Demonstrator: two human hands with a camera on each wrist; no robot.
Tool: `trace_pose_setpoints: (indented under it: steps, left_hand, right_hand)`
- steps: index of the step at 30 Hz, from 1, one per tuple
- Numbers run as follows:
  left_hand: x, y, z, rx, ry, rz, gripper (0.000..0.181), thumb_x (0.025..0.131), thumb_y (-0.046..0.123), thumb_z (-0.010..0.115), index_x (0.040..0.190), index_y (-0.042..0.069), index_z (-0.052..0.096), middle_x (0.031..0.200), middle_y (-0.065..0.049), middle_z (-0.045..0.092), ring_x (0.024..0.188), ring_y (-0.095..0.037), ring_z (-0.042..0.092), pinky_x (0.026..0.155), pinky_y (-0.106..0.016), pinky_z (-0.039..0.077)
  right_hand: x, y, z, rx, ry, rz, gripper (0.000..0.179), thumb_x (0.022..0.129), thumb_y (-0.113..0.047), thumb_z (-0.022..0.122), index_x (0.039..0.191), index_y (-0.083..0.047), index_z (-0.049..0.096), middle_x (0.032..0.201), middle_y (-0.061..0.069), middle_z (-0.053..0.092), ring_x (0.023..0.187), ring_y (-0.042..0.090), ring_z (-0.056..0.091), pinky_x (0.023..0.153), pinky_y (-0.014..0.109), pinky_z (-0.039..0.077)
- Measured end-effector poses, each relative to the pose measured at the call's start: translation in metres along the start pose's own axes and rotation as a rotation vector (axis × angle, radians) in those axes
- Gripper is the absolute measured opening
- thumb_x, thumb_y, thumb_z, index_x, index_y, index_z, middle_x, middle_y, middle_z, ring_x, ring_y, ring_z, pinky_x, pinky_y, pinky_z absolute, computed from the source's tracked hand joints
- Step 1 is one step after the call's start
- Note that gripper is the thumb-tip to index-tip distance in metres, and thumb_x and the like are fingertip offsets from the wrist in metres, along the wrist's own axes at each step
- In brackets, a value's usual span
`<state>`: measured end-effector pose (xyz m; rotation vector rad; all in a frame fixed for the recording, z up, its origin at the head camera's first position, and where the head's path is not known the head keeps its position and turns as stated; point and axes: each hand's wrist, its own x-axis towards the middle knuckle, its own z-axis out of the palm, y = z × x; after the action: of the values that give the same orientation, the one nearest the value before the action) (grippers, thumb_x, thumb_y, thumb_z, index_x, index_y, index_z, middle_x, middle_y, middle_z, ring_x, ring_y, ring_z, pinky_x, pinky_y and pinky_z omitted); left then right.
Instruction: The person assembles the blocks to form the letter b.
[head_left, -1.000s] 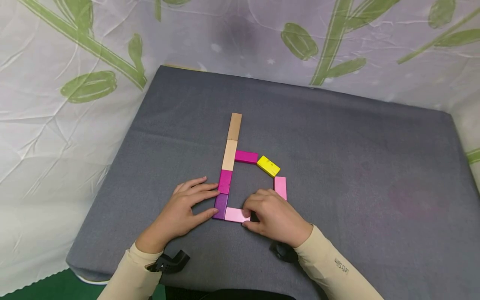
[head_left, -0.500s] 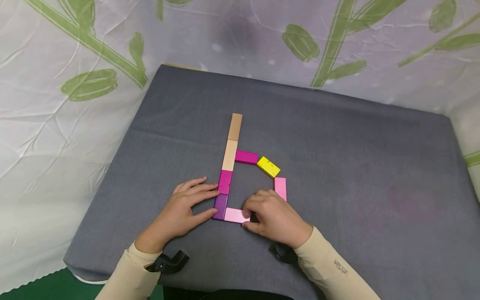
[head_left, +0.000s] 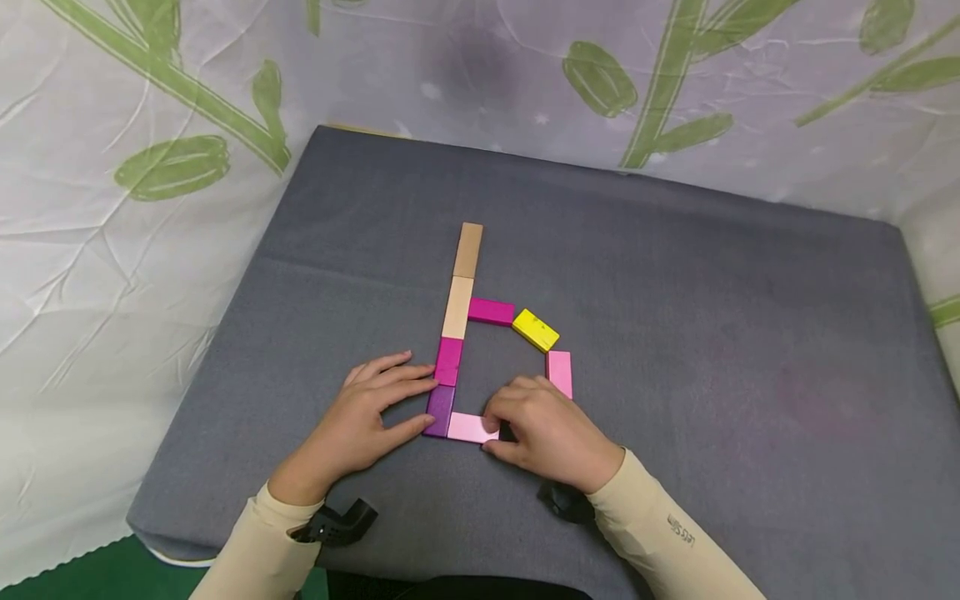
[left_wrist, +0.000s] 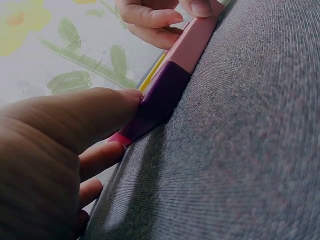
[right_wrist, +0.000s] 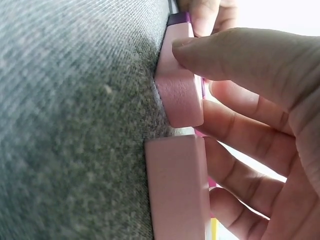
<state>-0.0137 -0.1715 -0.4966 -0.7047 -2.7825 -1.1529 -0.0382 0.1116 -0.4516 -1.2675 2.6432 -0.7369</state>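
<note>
In the head view, my right hand [head_left: 551, 433] pinches a light pink wooden block [head_left: 471, 427] between thumb and fingers at its right end. This block's left end meets the purple block [head_left: 441, 410]. My left hand [head_left: 360, 417] lies to the left with fingers extended. Its thumb touches the purple block and its fingertips reach the magenta block [head_left: 448, 361] above. Another pink block [head_left: 559, 372] stands by my right knuckles, its lower part hidden by the hand. The right wrist view shows this pink block [right_wrist: 177, 185] a narrow gap away from the pinched one.
Two tan blocks, an upper tan block [head_left: 468, 250] and a paler block [head_left: 457, 307], continue the column upward. A second magenta block [head_left: 491, 311] and a yellow block [head_left: 536, 330] curve off to the right. Everything lies on a grey cloth-covered table [head_left: 712, 375] before a leaf-patterned curtain [head_left: 480, 75].
</note>
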Motion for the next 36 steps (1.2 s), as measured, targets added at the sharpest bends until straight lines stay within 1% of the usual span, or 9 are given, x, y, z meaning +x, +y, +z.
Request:
trace_pose_setpoints:
  steps: [4, 9, 17, 19, 21, 24, 26, 29, 36]
  left_hand:
    - [0.000, -0.001, 0.000, 0.007, -0.002, 0.001, 0.043, 0.087, 0.024, 0.088, 0.127, 0.013, 0.078, 0.140, -0.001, 0.069, 0.142, -0.034, 0.052, 0.112, -0.062, 0.035]
    - [0.001, -0.001, -0.001, 0.011, -0.005, -0.003, 0.043, 0.087, 0.025, 0.088, 0.127, 0.014, 0.078, 0.140, -0.001, 0.069, 0.142, -0.034, 0.051, 0.112, -0.061, 0.035]
    - [0.000, -0.001, 0.001, 0.006, 0.000, 0.005, 0.044, 0.086, 0.024, 0.088, 0.127, 0.013, 0.078, 0.140, -0.002, 0.069, 0.142, -0.034, 0.051, 0.111, -0.062, 0.035]
    - [0.000, -0.001, 0.001, 0.004, 0.004, 0.008, 0.043, 0.086, 0.023, 0.088, 0.127, 0.013, 0.078, 0.139, -0.002, 0.069, 0.142, -0.035, 0.052, 0.111, -0.062, 0.035]
    - [0.000, -0.001, 0.001, 0.003, 0.005, 0.007, 0.043, 0.086, 0.023, 0.088, 0.127, 0.014, 0.078, 0.140, -0.001, 0.069, 0.142, -0.034, 0.051, 0.112, -0.061, 0.035]
    - [0.000, -0.001, 0.001, 0.003, 0.003, 0.008, 0.044, 0.086, 0.024, 0.088, 0.128, 0.014, 0.077, 0.140, -0.001, 0.069, 0.142, -0.034, 0.051, 0.112, -0.062, 0.035]
    - [0.000, 0.000, 0.001, 0.002, 0.000, 0.007, 0.044, 0.087, 0.024, 0.088, 0.128, 0.014, 0.077, 0.140, -0.001, 0.069, 0.142, -0.034, 0.051, 0.112, -0.062, 0.034]
    - [-0.001, 0.000, 0.001, 0.000, 0.000, 0.007, 0.044, 0.086, 0.023, 0.088, 0.128, 0.013, 0.077, 0.140, -0.001, 0.069, 0.142, -0.035, 0.051, 0.112, -0.062, 0.034]
    - [0.000, 0.000, 0.001, -0.003, 0.012, 0.007, 0.043, 0.085, 0.022, 0.089, 0.126, 0.013, 0.078, 0.139, -0.002, 0.070, 0.141, -0.035, 0.052, 0.111, -0.063, 0.035]
  right_hand:
    - [-0.001, 0.002, -0.003, 0.005, 0.018, -0.004, 0.022, 0.082, -0.028, 0.092, 0.090, -0.019, 0.074, 0.092, -0.011, 0.072, 0.093, 0.010, 0.061, 0.087, 0.034, 0.049]
    - [-0.005, 0.003, -0.013, 0.014, 0.050, 0.037, 0.025, 0.081, -0.033, 0.093, 0.091, -0.018, 0.075, 0.103, -0.009, 0.074, 0.101, 0.011, 0.062, 0.088, 0.034, 0.052]
    - [-0.020, 0.008, -0.026, -0.025, 0.027, 0.082, 0.028, 0.077, -0.021, 0.095, 0.099, -0.012, 0.081, 0.106, -0.004, 0.069, 0.101, 0.015, 0.062, 0.091, 0.036, 0.056]
    - [-0.025, 0.011, -0.028, -0.034, 0.025, 0.103, 0.031, 0.075, -0.020, 0.097, 0.101, -0.012, 0.082, 0.105, -0.005, 0.068, 0.099, 0.013, 0.062, 0.087, 0.034, 0.057]
    - [-0.028, 0.013, -0.029, -0.045, 0.029, 0.128, 0.034, 0.073, -0.018, 0.098, 0.102, -0.012, 0.082, 0.101, -0.005, 0.066, 0.093, 0.011, 0.060, 0.080, 0.031, 0.057]
    - [-0.034, 0.015, -0.031, -0.058, 0.026, 0.164, 0.034, 0.073, -0.019, 0.098, 0.103, -0.014, 0.083, 0.089, -0.006, 0.060, 0.079, 0.007, 0.054, 0.068, 0.025, 0.051]
    - [-0.037, 0.016, -0.031, -0.057, 0.017, 0.180, 0.032, 0.074, -0.019, 0.097, 0.102, -0.015, 0.082, 0.085, -0.007, 0.059, 0.073, 0.006, 0.052, 0.064, 0.024, 0.048]
    - [-0.039, 0.016, -0.031, -0.046, -0.003, 0.191, 0.029, 0.078, -0.020, 0.095, 0.102, -0.016, 0.081, 0.084, -0.009, 0.061, 0.071, 0.006, 0.053, 0.065, 0.025, 0.049]
    - [-0.040, 0.019, -0.026, -0.017, -0.026, 0.192, 0.032, 0.083, -0.021, 0.091, 0.111, -0.014, 0.079, 0.094, -0.008, 0.071, 0.079, 0.006, 0.060, 0.075, 0.032, 0.057]
